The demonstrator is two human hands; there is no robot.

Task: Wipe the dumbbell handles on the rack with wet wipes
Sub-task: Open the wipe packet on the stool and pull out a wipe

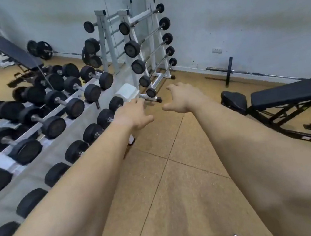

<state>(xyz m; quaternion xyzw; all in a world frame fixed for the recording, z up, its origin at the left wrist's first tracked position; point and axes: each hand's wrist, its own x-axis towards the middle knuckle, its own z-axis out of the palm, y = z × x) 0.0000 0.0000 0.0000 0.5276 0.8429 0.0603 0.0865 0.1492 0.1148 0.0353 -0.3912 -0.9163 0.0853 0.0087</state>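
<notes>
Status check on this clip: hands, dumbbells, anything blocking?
Left hand open, empty. Right hand open, empty. Dumbbells on rack untouched; no wipe in hand. Nothing blocking.

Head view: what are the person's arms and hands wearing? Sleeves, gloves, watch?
Nothing visible. The left forearm and right forearm are bare to the frame edge, no sleeves. The left hand and right hand have no gloves; no watch, band or ring shows, though blur hides fine detail.

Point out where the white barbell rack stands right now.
Head view, upper centre: the barbell rack stands by the far wall, just past the far end of the dumbbell rack on the left.
</notes>
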